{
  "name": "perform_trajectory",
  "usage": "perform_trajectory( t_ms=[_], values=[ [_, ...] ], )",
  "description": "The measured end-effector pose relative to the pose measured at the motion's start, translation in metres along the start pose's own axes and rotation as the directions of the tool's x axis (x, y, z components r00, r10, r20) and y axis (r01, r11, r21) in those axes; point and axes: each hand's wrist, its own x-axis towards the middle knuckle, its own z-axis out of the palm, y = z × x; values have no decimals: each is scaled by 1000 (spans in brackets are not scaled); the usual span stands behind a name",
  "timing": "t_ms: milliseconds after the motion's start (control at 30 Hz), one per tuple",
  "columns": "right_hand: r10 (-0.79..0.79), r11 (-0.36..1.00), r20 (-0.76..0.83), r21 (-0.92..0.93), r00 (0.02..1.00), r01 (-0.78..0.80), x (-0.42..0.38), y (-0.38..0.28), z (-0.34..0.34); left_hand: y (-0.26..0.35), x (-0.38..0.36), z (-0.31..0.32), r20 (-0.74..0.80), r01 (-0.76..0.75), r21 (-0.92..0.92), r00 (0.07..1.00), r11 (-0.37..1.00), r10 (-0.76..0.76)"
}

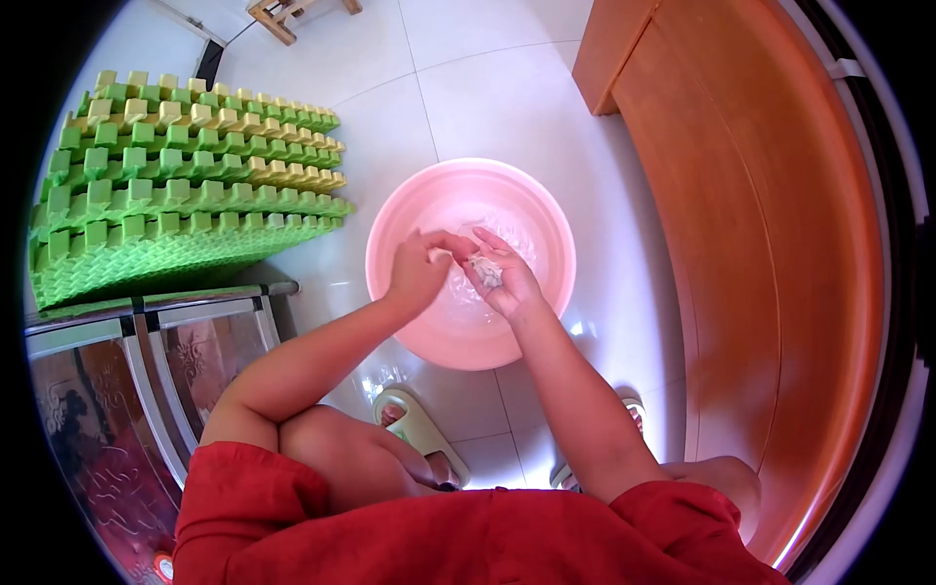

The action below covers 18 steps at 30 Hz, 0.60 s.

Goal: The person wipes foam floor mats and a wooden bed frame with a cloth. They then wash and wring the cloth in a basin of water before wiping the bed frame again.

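A white tiled floor [507, 88] carries a round pink plastic basin [546, 292], stacked green-and-yellow foam mats [185, 185] and pale slippers [419, 429].

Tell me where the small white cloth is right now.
In the head view it sits centre frame in the right hand, pressed against the left hand, over the water in the pink basin on the tiled floor.

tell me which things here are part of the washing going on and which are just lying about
In use:
pink basin with soapy water
small whitish item, held over the basin
left hand
right hand

Lying about:
stack of green and yellow foam mats
glass-topped table
wooden furniture
wooden stool
sandals, on the person's feet
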Motion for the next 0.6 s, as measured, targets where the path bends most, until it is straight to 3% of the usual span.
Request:
perform_trajectory(
  t_ms=[33,67,133,200,267,333,400,433,467,500,533,600],
  values=[
    [16,998,-22,-58,1000,-18,-1,-3,2,-5,1,0,-174,45,-196,981,980,-80],
    [17,998,-22,-58,1000,-18,0,-4,-1,-9,2,4,-174,45,-196,981,979,-80],
    [36,962,28,-272,999,-27,1,-6,-5,-14,4,14,-291,14,-323,950,946,-114],
    [4,929,-47,-368,999,-21,1,0,0,-15,3,23,-218,69,-409,961,910,-171],
    [-32,888,-123,-460,992,-29,0,3,3,-2,-1,27,-34,221,-516,960,827,-277],
    [-93,772,-215,-632,972,-66,1,2,2,1,-3,31,-7,270,-471,951,840,-310],
    [-169,700,-255,-711,952,-67,7,7,-1,11,-3,33,156,534,-479,833,697,-532],
    [-245,618,-283,-783,927,-76,11,10,-5,22,-3,33,157,535,-478,832,697,-532],
    [-245,619,-284,-782,927,-76,13,13,-11,34,-3,34,203,615,-527,761,587,-616],
    [-373,489,-199,-872,906,9,12,17,-14,41,-2,37,255,681,-566,680,464,-687],
    [-482,338,-96,-937,871,84,13,20,-18,43,-3,41,256,682,-566,680,463,-688],
    [-448,323,-154,-946,881,-1,12,18,-22,48,-6,48,321,693,-567,684,445,-655]
  ],
)
